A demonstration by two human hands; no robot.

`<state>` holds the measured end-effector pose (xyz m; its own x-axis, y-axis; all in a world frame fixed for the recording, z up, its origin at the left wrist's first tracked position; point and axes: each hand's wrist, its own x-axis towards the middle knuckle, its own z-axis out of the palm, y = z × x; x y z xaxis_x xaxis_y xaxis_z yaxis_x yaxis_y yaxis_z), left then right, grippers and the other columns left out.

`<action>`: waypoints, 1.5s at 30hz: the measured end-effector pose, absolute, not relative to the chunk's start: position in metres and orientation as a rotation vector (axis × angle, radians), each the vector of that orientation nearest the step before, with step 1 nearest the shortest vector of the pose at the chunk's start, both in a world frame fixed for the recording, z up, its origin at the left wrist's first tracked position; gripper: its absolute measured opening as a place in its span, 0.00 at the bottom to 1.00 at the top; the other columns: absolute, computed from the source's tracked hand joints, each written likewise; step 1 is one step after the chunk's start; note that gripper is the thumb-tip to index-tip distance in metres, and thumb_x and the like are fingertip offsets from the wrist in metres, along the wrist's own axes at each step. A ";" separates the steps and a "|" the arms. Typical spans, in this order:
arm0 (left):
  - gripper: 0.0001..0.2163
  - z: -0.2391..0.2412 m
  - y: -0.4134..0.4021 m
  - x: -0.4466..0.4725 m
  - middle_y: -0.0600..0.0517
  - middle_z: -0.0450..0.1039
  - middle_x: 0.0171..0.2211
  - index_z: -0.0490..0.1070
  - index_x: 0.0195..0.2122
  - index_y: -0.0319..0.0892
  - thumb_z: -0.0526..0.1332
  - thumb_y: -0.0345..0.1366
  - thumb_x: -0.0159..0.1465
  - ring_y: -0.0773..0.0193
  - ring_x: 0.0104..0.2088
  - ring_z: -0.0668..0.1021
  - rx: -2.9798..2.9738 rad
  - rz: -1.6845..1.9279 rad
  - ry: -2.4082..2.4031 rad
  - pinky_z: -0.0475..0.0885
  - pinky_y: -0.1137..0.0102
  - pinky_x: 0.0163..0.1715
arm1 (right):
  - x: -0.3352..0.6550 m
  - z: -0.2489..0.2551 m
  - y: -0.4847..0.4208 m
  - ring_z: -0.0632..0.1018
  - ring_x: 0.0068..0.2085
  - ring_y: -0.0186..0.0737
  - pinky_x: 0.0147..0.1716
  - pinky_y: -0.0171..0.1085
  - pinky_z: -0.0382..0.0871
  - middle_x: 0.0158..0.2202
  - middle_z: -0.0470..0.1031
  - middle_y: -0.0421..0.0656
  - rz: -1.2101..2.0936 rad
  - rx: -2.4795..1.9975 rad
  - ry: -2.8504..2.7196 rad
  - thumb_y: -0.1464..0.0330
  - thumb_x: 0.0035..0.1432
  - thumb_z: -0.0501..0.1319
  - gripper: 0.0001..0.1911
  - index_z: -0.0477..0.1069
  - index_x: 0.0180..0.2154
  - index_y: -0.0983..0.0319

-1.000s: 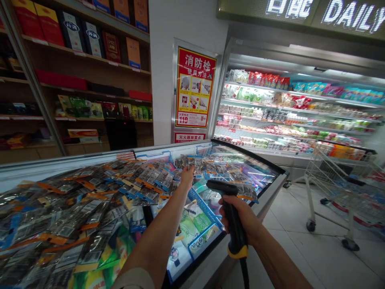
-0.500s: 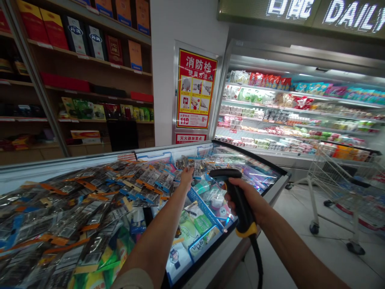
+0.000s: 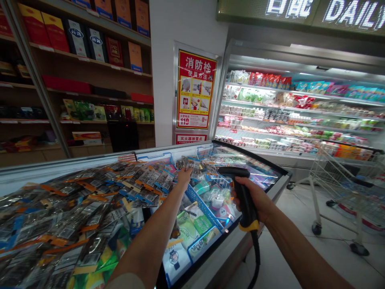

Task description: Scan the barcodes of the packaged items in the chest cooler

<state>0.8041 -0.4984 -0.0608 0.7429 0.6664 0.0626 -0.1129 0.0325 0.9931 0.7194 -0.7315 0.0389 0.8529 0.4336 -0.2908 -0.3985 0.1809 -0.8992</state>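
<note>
My right hand [image 3: 254,196] grips a black and yellow barcode scanner [image 3: 244,202] by its handle, its head pointing left and its cable hanging down. My left hand [image 3: 184,175] stretches out over the chest freezer, fingers closed at a small dark snack packet [image 3: 190,165] near the far side; the fingertips are partly hidden. Many clear packets with orange and blue edges [image 3: 99,200] lie heaped to the left of my left arm. Below my hands a blue basket divider [image 3: 204,208] separates green packages [image 3: 192,224] from pale ones.
The freezer's dark-edged rim [image 3: 255,151] runs along the right. A shopping cart [image 3: 339,188] stands on the tiled floor beyond it. A lit cooler [image 3: 300,108] lines the back right, and wooden shelves with boxes [image 3: 90,76] stand at the back left.
My right hand with the barcode scanner has moved slightly right. My left hand has shifted a little left and down, with more of the small packet's label showing at its fingertips.
</note>
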 end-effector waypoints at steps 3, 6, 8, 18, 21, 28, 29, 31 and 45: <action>0.08 -0.046 -0.479 0.793 0.48 0.72 0.26 0.70 0.30 0.41 0.59 0.36 0.50 0.58 0.31 0.74 1.744 0.717 0.578 0.66 0.69 0.30 | 0.733 0.029 -0.744 0.66 0.14 0.30 0.10 0.29 0.60 0.15 0.65 0.37 0.481 -1.260 0.019 0.64 0.51 0.55 0.09 0.66 0.27 0.64; 0.13 -0.024 -0.450 0.775 0.45 0.73 0.34 0.69 0.39 0.42 0.56 0.37 0.52 0.54 0.38 0.73 2.096 0.807 0.689 0.65 0.66 0.36 | 0.745 0.015 -0.756 0.67 0.14 0.30 0.10 0.28 0.60 0.14 0.66 0.37 0.397 -1.284 0.036 0.65 0.51 0.56 0.08 0.66 0.26 0.64; 0.16 -0.008 -0.429 0.760 0.44 0.73 0.37 0.67 0.44 0.44 0.54 0.39 0.54 0.51 0.40 0.73 2.302 0.784 0.814 0.65 0.63 0.36 | 0.752 0.007 -0.763 0.67 0.14 0.30 0.10 0.29 0.61 0.15 0.66 0.37 0.342 -1.291 0.022 0.66 0.50 0.57 0.08 0.65 0.25 0.64; 0.17 0.013 -0.342 0.688 0.44 0.70 0.44 0.67 0.41 0.43 0.52 0.45 0.54 0.48 0.43 0.70 2.574 0.612 1.473 0.61 0.55 0.40 | 0.777 -0.018 -0.802 0.68 0.15 0.31 0.12 0.30 0.62 0.15 0.67 0.37 0.237 -1.211 0.115 0.66 0.48 0.59 0.07 0.65 0.26 0.63; 0.18 0.017 -0.358 0.693 0.44 0.67 0.46 0.64 0.45 0.41 0.51 0.41 0.56 0.47 0.46 0.67 2.611 0.798 1.479 0.60 0.55 0.41 | 0.779 -0.020 -0.811 0.68 0.15 0.32 0.12 0.30 0.63 0.15 0.67 0.37 0.214 -1.212 0.132 0.66 0.47 0.60 0.07 0.65 0.25 0.63; 0.17 0.005 -0.514 0.785 0.43 0.69 0.44 0.68 0.42 0.44 0.58 0.41 0.51 0.51 0.46 0.68 2.477 0.792 0.628 0.61 0.62 0.43 | 0.775 -0.016 -0.831 0.68 0.15 0.32 0.12 0.31 0.63 0.16 0.67 0.38 0.183 -1.184 0.149 0.66 0.47 0.60 0.06 0.65 0.25 0.63; 0.16 -0.005 -0.542 0.799 0.43 0.70 0.42 0.69 0.40 0.43 0.60 0.41 0.49 0.51 0.45 0.70 2.371 0.713 0.531 0.62 0.63 0.41 | 0.773 -0.015 -0.834 0.68 0.15 0.32 0.12 0.31 0.62 0.16 0.67 0.38 0.186 -1.179 0.158 0.66 0.47 0.60 0.06 0.65 0.26 0.62; 0.17 -0.027 -0.594 0.821 0.41 0.72 0.39 0.69 0.35 0.41 0.64 0.43 0.45 0.49 0.42 0.72 2.219 0.509 0.437 0.63 0.64 0.38 | 0.769 -0.014 -0.841 0.67 0.15 0.32 0.12 0.31 0.62 0.16 0.67 0.38 0.184 -1.170 0.169 0.66 0.48 0.59 0.06 0.65 0.26 0.62; 0.11 -0.086 -0.613 0.848 0.49 0.73 0.25 0.67 0.21 0.42 0.67 0.28 0.36 0.54 0.35 0.74 1.958 0.386 0.525 0.64 0.66 0.34 | 0.750 -0.016 -0.828 0.67 0.15 0.31 0.12 0.30 0.61 0.16 0.67 0.37 0.262 -1.178 0.143 0.64 0.47 0.59 0.08 0.65 0.28 0.63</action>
<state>0.8476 -0.6133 -0.0865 0.8533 0.5200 0.0375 0.1906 -0.3780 0.9060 0.7503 -0.8280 -0.0159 0.9605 0.1278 -0.2470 -0.2769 0.3571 -0.8921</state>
